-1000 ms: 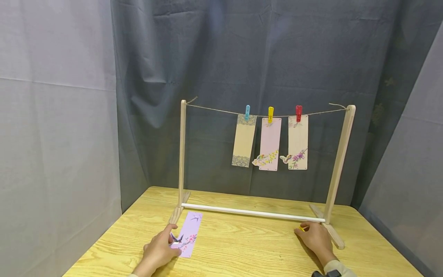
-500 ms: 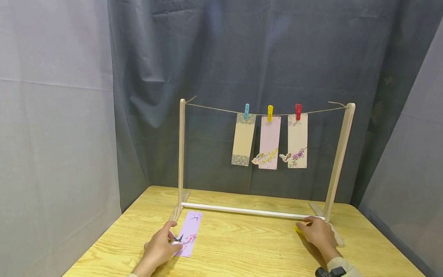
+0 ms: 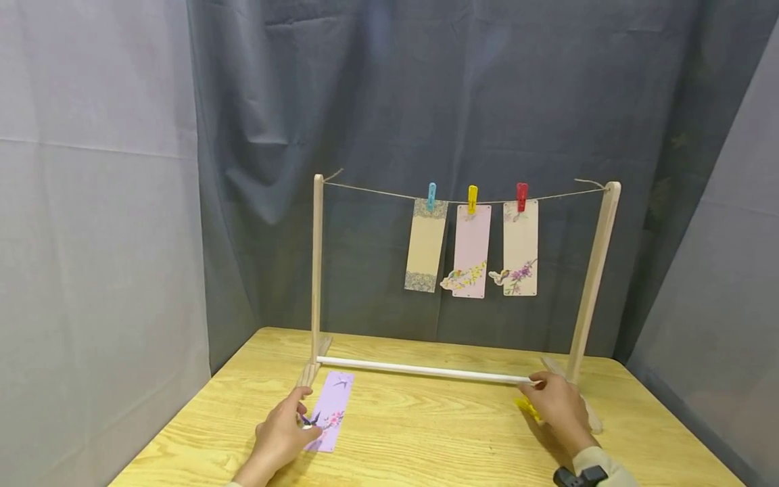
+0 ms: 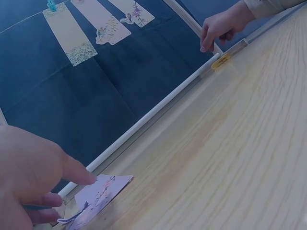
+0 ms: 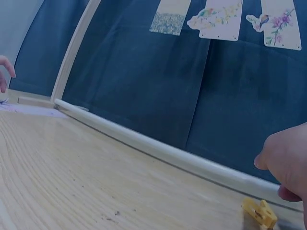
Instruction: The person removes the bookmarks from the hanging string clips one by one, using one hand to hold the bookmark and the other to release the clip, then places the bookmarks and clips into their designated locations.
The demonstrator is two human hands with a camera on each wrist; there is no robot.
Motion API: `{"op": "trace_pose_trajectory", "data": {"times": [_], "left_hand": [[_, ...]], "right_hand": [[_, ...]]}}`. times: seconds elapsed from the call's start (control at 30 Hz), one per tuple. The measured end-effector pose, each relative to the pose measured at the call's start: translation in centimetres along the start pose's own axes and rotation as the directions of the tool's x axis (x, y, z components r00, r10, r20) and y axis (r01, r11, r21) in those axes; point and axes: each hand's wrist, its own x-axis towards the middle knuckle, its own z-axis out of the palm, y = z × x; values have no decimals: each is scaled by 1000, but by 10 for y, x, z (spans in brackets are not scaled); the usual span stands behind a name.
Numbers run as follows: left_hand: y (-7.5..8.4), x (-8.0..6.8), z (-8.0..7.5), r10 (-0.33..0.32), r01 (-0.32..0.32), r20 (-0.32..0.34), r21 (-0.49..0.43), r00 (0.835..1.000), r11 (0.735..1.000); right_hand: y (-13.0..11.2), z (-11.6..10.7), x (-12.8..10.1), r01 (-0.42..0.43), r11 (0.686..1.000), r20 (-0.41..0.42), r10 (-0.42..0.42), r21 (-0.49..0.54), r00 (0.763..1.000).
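Observation:
A lilac bookmark (image 3: pixel 336 400) with pink blossoms and a dark bird lies flat at the left of the table. My left hand (image 3: pixel 276 433) is at its lower left edge, thumb and fingers spread apart around the bird cut-out. At the right, a yellow clothespin (image 5: pixel 260 213) lies on the table by the white bar. Just above it hovers my right hand (image 3: pixel 558 406), fingers loosely bent and apart from the clothespin in the left wrist view (image 4: pixel 223 26).
A wooden stand with a white bottom bar (image 3: pixel 420 369) carries a string. Three bookmarks hang on it: beige lace (image 3: pixel 426 247), pink (image 3: pixel 471 247) and cream (image 3: pixel 520 247), under blue (image 3: pixel 431 194), yellow (image 3: pixel 472 198) and red (image 3: pixel 522 196) clothespins. Dark cloth (image 3: pixel 377 101) hangs behind.
My right hand has let go of the yellow clothespin, which now lies on the table, and has risen slightly off it. The left hand has hardly moved beside the lilac bookmark.

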Motion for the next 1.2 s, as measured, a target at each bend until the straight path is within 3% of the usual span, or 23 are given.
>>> {"op": "trace_pose_trajectory", "data": {"times": [0.17, 0.67, 0.9, 1.2], "left_hand": [[0, 0, 3, 34, -34, -11, 13, 999, 999], [3, 3, 4, 30, -30, -9, 3, 1000, 1000], [4, 7, 5, 35, -36, -32, -32, 999, 999], [11, 14, 1, 53, -56, -42, -79, 998, 995]], "right_hand": [[-6, -1, -1, 19, 1000, -15, -19, 3, 1000], [-20, -7, -2, 88, 996, -39, -89, -23, 995], [-28, -10, -3, 190, 982, -34, -191, -24, 981], [-40, -14, -4, 254, 967, -23, -253, 32, 967]]}}
